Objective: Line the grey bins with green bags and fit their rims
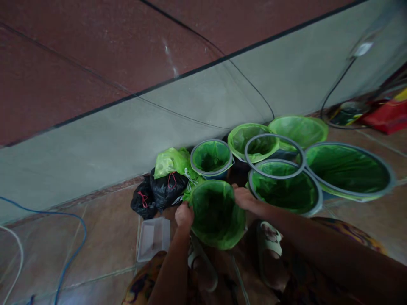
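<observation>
bare arms (305, 228) reach down to a green bin bag (218, 228), spread wide open just in front of the sandals (273, 238). the left hand (184, 214) and right hand (242, 197) pinch its rim with their fingers. if one side gets tugged too hard, the thin bag could rip.

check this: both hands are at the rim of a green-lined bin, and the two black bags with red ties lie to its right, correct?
Not quite: the black bags lie to the left of the green-lined bin, as the head view shows. The left hand and right hand are indeed at its rim.
</observation>
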A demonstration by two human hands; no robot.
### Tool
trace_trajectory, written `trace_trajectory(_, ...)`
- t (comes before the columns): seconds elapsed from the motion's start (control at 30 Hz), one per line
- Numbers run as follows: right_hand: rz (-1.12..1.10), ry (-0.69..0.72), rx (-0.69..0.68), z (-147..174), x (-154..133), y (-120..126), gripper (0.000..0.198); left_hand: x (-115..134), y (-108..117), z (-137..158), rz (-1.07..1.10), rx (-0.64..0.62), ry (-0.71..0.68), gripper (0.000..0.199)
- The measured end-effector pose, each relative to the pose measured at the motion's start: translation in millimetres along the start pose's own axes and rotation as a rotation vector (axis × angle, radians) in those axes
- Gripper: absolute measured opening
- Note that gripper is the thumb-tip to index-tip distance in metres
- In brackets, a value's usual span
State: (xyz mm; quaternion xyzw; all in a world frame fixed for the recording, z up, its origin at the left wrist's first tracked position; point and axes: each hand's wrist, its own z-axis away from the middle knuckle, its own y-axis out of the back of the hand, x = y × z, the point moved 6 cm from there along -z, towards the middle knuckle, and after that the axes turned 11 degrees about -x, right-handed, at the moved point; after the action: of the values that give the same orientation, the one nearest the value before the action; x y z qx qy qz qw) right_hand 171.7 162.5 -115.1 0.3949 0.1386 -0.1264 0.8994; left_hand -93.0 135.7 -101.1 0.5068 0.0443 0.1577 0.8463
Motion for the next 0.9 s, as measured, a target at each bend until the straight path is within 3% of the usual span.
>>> trace_trajectory(0.17, 0.044, -0.014, 0.125, 1.5, -9.1, 37.8, 0.041, -7.1, -5.8, 9.3, 0.063, 0.003, 0.129, 0.037)
trace_trajectory(0.27, 0.116, -0.013, 0.314, 19.8, -4.0, 67.6, 0.034, -8.0, -9.6, 12.7, 0.075, 0.005, 0.167, 0.043)
trace_trajectory(0.37, 0.202, -0.107, 0.483, 36.9, 18.6, 92.3, 0.030, -6.9, -12.5, 14.6, 0.056, 0.004, 0.174, 0.049)
trace_trajectory(0.5, 0.210, -0.281, 0.447, 38.7, 62.1, 97.2, 0.034, -7.8, -20.4, 15.5, 0.055, -0.010, 0.198, 0.045)
trace_trajectory(0.67, 0.172, -0.337, 0.300, 33.0, 90.6, 85.8, 0.038, -13.7, -28.9, 16.5, 0.052, -0.011, 0.195, 0.046)
trace_trajectory(0.77, 0.169, -0.301, 0.328, 40.6, 85.4, 95.3, 0.038, -14.9, -24.8, 22.6, 0.036, -0.003, 0.171, 0.054)
trace_trajectory(0.9, 0.205, -0.124, 0.473, 66.5, 45.2, 122.5, 0.036, -12.9, -11.2, 32.0, 0.011, 0.075, 0.156, 0.061)
